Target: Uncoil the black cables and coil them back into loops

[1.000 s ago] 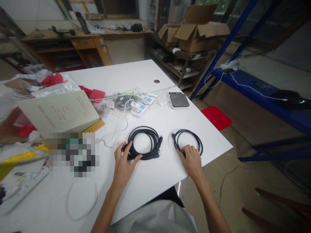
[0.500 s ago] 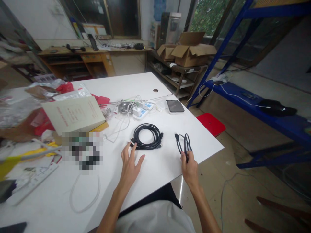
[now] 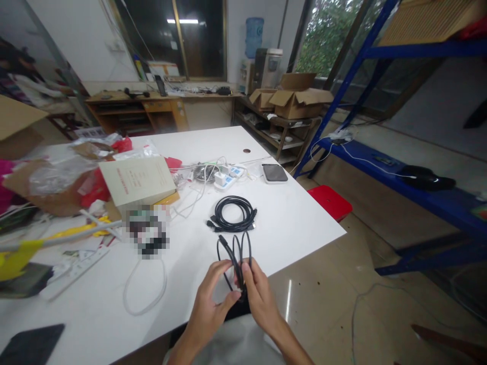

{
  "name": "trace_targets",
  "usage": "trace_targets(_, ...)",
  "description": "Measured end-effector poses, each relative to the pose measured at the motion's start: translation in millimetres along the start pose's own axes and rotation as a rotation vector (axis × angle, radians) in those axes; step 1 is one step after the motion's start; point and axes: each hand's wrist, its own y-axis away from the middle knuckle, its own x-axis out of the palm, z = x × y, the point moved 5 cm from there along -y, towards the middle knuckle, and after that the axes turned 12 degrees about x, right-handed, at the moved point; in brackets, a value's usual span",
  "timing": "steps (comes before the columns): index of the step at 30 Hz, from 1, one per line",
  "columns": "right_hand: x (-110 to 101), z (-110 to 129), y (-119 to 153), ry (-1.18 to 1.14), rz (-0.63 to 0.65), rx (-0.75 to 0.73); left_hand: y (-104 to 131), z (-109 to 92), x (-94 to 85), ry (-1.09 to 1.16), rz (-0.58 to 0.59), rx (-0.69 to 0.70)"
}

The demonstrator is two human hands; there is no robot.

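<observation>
A small looped black cable (image 3: 236, 256) is held up between my hands over the table's front edge. My left hand (image 3: 213, 291) curls round its left side, thumb and fingers closed on the loops. My right hand (image 3: 258, 289) grips the same bundle from the right, thumb pressed on it. Just beyond, a larger coil of black cable (image 3: 235, 215) lies flat on the white table, its plugs sticking out at the left and right; neither hand touches it.
White power strips (image 3: 224, 180) with tangled cords lie behind the coil, and a dark-topped flat device (image 3: 274, 173) sits to their right. A booklet (image 3: 137, 181), plastic bags and a cardboard box crowd the left. A red stool (image 3: 330, 202) stands by the right edge.
My right hand has carried the small cable from the right to the front centre. My left hand has left the large coil and come back to grip the small cable.
</observation>
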Motion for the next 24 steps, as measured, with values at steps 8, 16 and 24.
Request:
trace_targets(8,-8.8,4.2,-1.1,0.005,0.022,-0.049,1.8,3.1,-22.6,0.177,-0.244,-0.338)
trace_targets(16,-122.8,9.5,-7.5,-0.112,-0.368,-0.097,10.3,14.7,-82.9,0.033,-0.394,-0.416)
trace_targets(24,-232.0,28.1,21.9,-0.383,-0.738,-0.284,7.1,18.9,-127.7,-0.205,-0.374,-0.394)
